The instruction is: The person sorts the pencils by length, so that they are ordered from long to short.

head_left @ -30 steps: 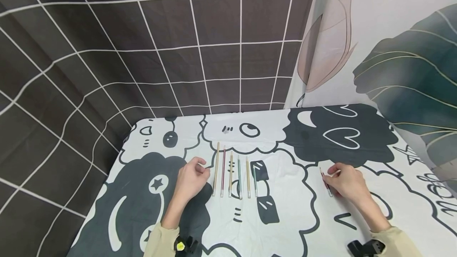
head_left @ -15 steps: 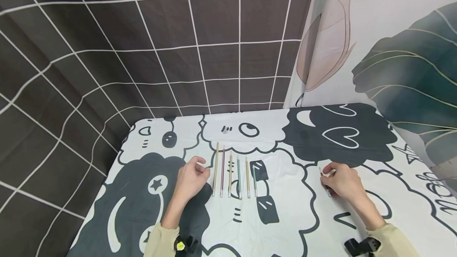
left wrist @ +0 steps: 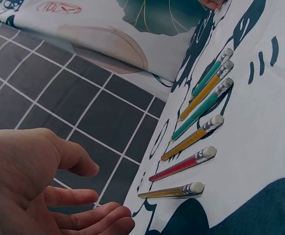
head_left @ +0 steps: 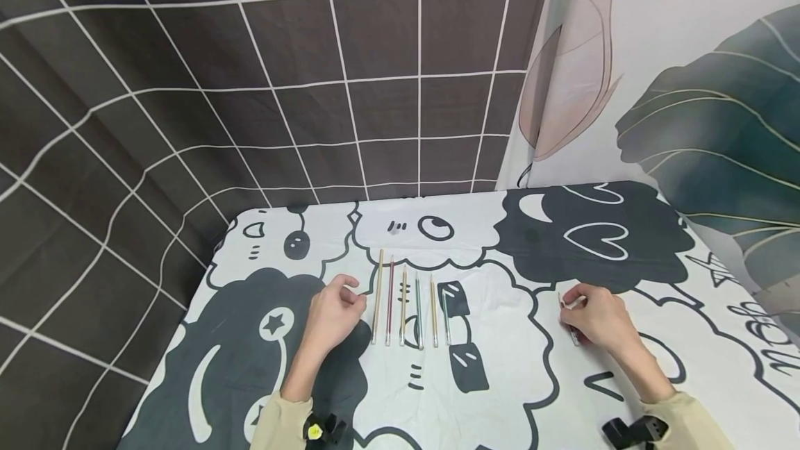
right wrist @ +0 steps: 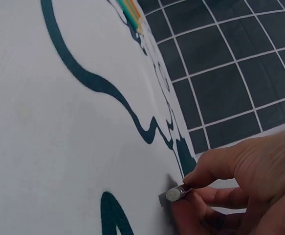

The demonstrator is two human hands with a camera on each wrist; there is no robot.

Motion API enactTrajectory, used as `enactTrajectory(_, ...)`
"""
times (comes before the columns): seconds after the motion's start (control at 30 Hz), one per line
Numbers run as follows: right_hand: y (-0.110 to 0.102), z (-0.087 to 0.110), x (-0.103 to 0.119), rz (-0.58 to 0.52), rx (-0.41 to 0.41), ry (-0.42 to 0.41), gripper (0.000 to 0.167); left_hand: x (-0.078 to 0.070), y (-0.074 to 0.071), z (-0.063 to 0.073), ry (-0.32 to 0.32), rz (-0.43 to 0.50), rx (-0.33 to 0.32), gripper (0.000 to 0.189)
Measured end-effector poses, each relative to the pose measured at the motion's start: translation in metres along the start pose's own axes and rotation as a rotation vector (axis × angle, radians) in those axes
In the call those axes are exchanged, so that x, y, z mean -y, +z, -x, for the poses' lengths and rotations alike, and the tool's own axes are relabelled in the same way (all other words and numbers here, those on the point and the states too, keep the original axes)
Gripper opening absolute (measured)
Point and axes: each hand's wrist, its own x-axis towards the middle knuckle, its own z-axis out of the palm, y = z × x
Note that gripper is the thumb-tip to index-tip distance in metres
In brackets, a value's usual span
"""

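In the head view my right hand [head_left: 601, 318] pinches a short pencil at the right side of the table. The right wrist view shows that pencil's whitish eraser end [right wrist: 174, 194] and silver band between thumb and fingers, close over the cloth; the fingers hide most of its shaft. My left hand [head_left: 336, 314] holds nothing, its fingers loosely bent, just left of a row of pencils. That row runs from a long gold pencil [head_left: 378, 297] and a red pencil [left wrist: 181, 165] through yellow and green ones to a short green pencil [left wrist: 213, 72], erasers toward me.
A white cloth [head_left: 500, 380] printed with dark cartoon shapes covers the table. Behind it hangs a dark curtain [head_left: 375, 33] with a white grid. At the right stands a white panel [head_left: 675, 19] with a leaf print.
My right hand has shifted slightly left with its pencil, which has turned a little in the fingers and shows less of its red shaft. My left hand and the row of pencils have stayed put.
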Motion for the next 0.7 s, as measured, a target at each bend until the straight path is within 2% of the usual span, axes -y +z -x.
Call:
enactTrajectory(0.43, 0.008, -0.003, 0.019, -0.190, 0.071, 0.016, 0.020, 0.000, 0.001, 0.000, 0.003, -0.007, 0.007, 0.025)
enactTrajectory(0.7, 0.022, -0.005, 0.035, -0.238, 0.094, 0.025, 0.019, -0.001, 0.000, 0.002, 0.004, -0.002, 0.017, 0.025)
